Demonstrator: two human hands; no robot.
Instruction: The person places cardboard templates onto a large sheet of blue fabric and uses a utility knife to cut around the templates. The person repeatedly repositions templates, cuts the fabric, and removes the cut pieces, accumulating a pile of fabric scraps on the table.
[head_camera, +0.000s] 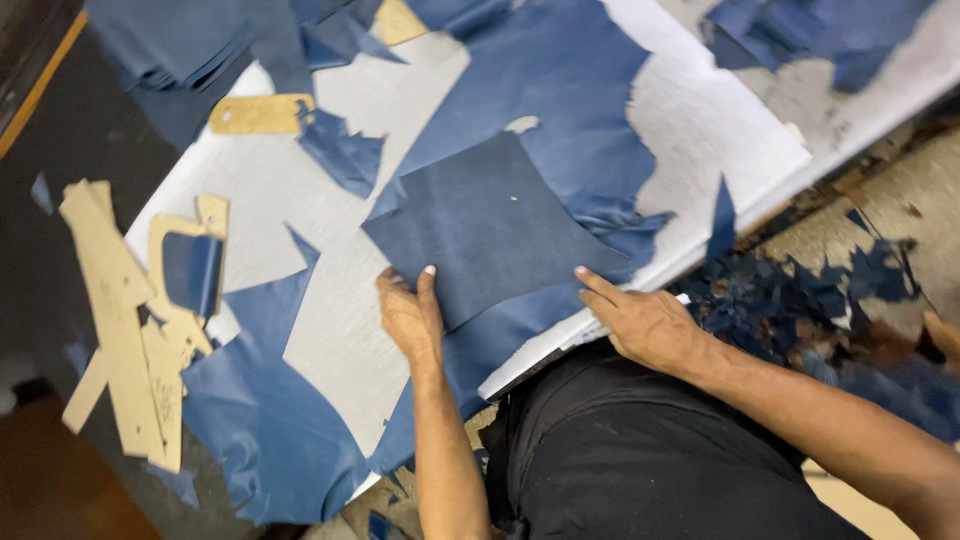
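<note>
The left hand (410, 315) pinches the lower left corner of a dark blue square piece (490, 230), thumb on top and the other fingers tucked under the edge, so its grip is closed on that piece. The right hand (645, 322) lies flat with fingers spread at the piece's lower right corner, the fingertips touching or just beside its edge; its grip is open and holds nothing. The square piece lies tilted like a diamond near the front edge of the table (700, 130), on top of a larger sheet of blue leather (560, 80) that spreads up and to the right beneath it.

More blue leather (260, 400) covers the table's near left corner and hangs over its edge. A small blue scrap (345, 155) lies well apart to the upper left, touching a tan cardboard pattern (255, 115) with rounded ends. Farther left, several long tan cardboard patterns (120, 320) are piled on a dark surface, one of them with a blue piece (190, 272) resting in its cut-out. A stack of folded blue leather (170, 45) sits at the top left, and another heap (830, 30) at the top right.

To the right of the table, the floor (850, 230) is strewn with a pile of blue offcuts (780, 300). The person's black shirt (640, 450) fills the lower middle of the view.
</note>
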